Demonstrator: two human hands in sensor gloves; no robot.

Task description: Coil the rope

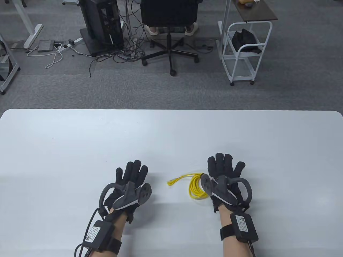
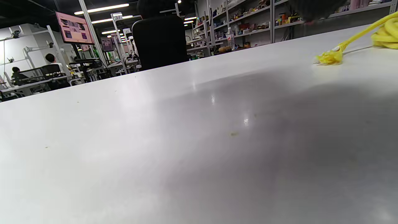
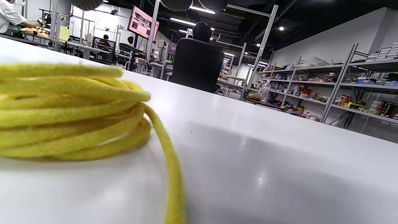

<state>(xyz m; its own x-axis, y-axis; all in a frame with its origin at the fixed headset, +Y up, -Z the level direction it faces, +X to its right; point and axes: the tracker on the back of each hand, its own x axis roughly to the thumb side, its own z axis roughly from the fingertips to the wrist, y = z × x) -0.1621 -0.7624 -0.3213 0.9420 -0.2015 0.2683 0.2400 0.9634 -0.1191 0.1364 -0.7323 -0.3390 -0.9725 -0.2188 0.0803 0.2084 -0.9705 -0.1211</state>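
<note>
Our gloved left hand [image 1: 130, 178] and right hand [image 1: 226, 171] lie spread flat, holding nothing, on the white bench [image 1: 80, 150]; the coiled thin yellow rope [image 1: 197, 186] sits just beside the right.

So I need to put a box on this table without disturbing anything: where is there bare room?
The white table is bare beyond the fingertips to its far edge, and left of the left hand. The gap between the hands is crowded: the coiled yellow rope lies beside the right hand, its frayed end pointing toward the left.
</note>
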